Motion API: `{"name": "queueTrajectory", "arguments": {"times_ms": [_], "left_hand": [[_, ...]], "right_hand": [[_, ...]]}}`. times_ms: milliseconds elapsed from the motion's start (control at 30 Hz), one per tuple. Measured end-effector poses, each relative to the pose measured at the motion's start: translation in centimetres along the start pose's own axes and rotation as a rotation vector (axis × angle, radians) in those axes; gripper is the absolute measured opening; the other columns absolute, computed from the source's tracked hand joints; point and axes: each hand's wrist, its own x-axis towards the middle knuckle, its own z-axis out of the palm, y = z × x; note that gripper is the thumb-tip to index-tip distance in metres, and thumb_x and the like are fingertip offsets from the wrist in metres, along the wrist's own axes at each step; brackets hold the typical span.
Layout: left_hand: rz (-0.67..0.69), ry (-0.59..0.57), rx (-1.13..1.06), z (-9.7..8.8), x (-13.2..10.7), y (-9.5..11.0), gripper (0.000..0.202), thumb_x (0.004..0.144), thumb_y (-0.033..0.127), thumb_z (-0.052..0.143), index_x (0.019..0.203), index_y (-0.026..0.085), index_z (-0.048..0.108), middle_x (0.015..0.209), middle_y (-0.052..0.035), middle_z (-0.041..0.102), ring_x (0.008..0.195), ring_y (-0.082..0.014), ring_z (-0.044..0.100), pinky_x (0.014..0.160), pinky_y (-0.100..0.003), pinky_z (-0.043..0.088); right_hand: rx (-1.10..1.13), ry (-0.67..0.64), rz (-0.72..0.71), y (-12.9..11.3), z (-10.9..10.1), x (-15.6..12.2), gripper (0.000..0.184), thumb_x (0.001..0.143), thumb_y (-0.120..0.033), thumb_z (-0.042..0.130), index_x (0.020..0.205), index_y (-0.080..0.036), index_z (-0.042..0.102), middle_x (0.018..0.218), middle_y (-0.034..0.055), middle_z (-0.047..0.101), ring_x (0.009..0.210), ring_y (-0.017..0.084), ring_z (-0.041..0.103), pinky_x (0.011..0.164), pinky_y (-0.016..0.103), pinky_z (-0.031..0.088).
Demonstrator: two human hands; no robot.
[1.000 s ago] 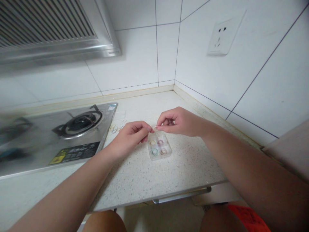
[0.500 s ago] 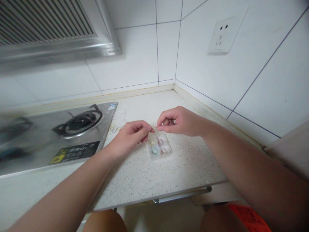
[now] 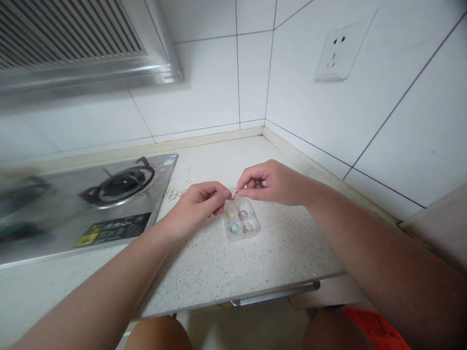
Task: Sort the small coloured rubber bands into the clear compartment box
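Between my two hands is a small pale ring (image 3: pixel 234 193), held just above the far edge of a clear box. My right hand (image 3: pixel 268 182) pinches it between thumb and forefinger. The fingertips of my left hand (image 3: pixel 204 201) are pressed together on the ring's other side. Below them the clear plastic compartment box (image 3: pixel 257 228) rests on the speckled counter. Its nearer compartments hold a yellow ring (image 3: pixel 231 214), a purple ring (image 3: pixel 242 214), green rings (image 3: pixel 234 228) and a pinkish ring (image 3: pixel 248 228). My fingers partly hide its far end.
Several loose rings (image 3: pixel 174 193) lie beside the gas stove (image 3: pixel 160 194), left of my left hand. Behind them is a faint clear flat piece (image 3: pixel 182 172). Tiled walls meet at the back corner, with a socket (image 3: pixel 334 52) at right. A range hood (image 3: pixel 156 63) hangs upper left.
The pale ring has turned slightly between my fingertips and now shows its curved outline more plainly. My hands and the box have hardly moved.
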Motion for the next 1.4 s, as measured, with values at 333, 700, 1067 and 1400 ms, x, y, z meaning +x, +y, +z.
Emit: {"name": "queueTrajectory", "arguments": {"times_ms": [333, 700, 1067, 1400], "left_hand": [[-0.027, -0.050, 0.031, 0.00, -0.08, 0.10, 0.036, 0.093, 0.048, 0.058, 0.082, 0.015, 0.069, 0.062, 0.0022, 0.055, 0.056, -0.0103, 0.046, 0.054, -0.024, 0.035], [-0.062, -0.074, 0.015, -0.13, 0.08, 0.16, 0.040, 0.093, 0.051, 0.057, 0.084, 0.014, 0.071, 0.062, 0.0013, 0.056, 0.054, -0.0099, 0.044, 0.053, -0.024, 0.031], [-0.049, -0.051, -0.013, -0.04, 0.05, 0.24, 0.032, 0.092, 0.044, 0.061, 0.076, 0.016, 0.066, 0.062, 0.0024, 0.055, 0.055, -0.0094, 0.045, 0.053, -0.023, 0.032], [-0.039, -0.029, -0.033, -0.01, 0.16, 0.16, 0.024, 0.091, 0.038, 0.064, 0.084, 0.015, 0.070, 0.063, 0.0027, 0.057, 0.057, -0.0084, 0.047, 0.053, -0.021, 0.033]], "right_hand": [[-0.008, -0.008, -0.007, 0.14, 0.07, 0.00, 0.019, 0.086, -0.031, 0.069, 0.091, -0.014, 0.074, 0.064, -0.0020, 0.059, 0.057, 0.008, 0.047, 0.052, 0.022, 0.032], [-0.041, -0.021, -0.007, 0.03, 0.04, 0.05, 0.018, 0.085, -0.030, 0.069, 0.090, -0.014, 0.074, 0.062, -0.0031, 0.057, 0.055, 0.007, 0.046, 0.052, 0.022, 0.033], [-0.033, -0.016, 0.001, 0.07, 0.14, 0.04, 0.024, 0.085, -0.037, 0.070, 0.091, -0.014, 0.074, 0.062, -0.0028, 0.056, 0.055, 0.007, 0.044, 0.053, 0.024, 0.032], [-0.026, -0.012, -0.001, 0.16, 0.07, -0.04, 0.023, 0.085, -0.035, 0.070, 0.094, -0.015, 0.073, 0.064, -0.0033, 0.055, 0.056, 0.008, 0.045, 0.054, 0.023, 0.034]]}}
